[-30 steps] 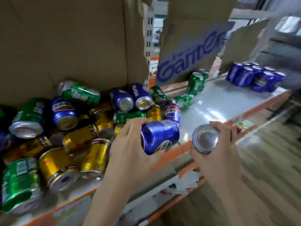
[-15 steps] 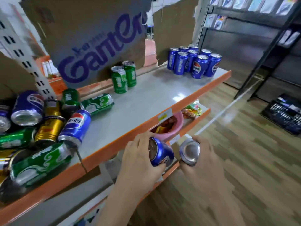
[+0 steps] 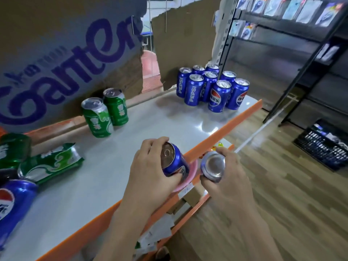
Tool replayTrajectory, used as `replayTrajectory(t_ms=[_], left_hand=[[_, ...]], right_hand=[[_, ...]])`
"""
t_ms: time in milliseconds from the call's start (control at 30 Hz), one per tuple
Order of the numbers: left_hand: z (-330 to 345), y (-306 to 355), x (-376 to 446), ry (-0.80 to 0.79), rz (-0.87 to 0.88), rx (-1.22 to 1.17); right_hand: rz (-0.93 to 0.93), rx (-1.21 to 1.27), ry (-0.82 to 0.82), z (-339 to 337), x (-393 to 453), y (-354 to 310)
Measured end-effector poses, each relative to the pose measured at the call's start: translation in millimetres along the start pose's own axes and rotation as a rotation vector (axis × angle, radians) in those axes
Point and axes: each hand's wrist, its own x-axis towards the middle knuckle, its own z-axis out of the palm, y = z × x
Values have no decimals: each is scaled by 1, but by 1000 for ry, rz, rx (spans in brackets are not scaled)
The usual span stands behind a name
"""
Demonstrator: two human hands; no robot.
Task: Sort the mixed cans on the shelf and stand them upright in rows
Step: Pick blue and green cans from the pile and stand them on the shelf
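Cans: blue group [image 3: 211,87] upright at shelf [image 3: 150,117] far right corner; left hand [image 3: 150,170] and right hand [image 3: 224,178] each clamp one blue can at front edge.

Two bare forearms, hands [image 3: 150,172] ungloved, no sleeves showing

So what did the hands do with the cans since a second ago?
Both hands carried their cans rightward along the shelf, away from the jumbled pile and toward the standing blue cans. The left hand holds the blue cola can, the right hand a can showing only its silver end. Neither let go. The two upright green cans and the blue group stayed put.
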Motion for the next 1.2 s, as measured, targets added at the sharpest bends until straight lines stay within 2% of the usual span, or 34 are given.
replayTrajectory(t_ms=[233, 400, 600, 700, 900, 1067, 1200], left_hand=[[30, 10, 94, 23, 62, -9], [47, 16, 136, -28, 106, 22], [78, 26, 198, -99, 160, 193], [97, 39, 230, -132, 205, 279], [142, 53, 285, -219, 216, 601], [161, 55, 300, -199, 191, 803], [166, 59, 288, -179, 103, 754]], right_hand=[[-3, 16, 91, -8, 88, 20], [-21, 29, 131, -9, 136, 37], [-113, 42, 117, -7, 201, 67], [-146, 50, 33, -6, 229, 86], [-202, 54, -104, -2, 268, 114], [-278, 14, -7, 7, 276, 124], [-377, -32, 50, 6, 283, 134]])
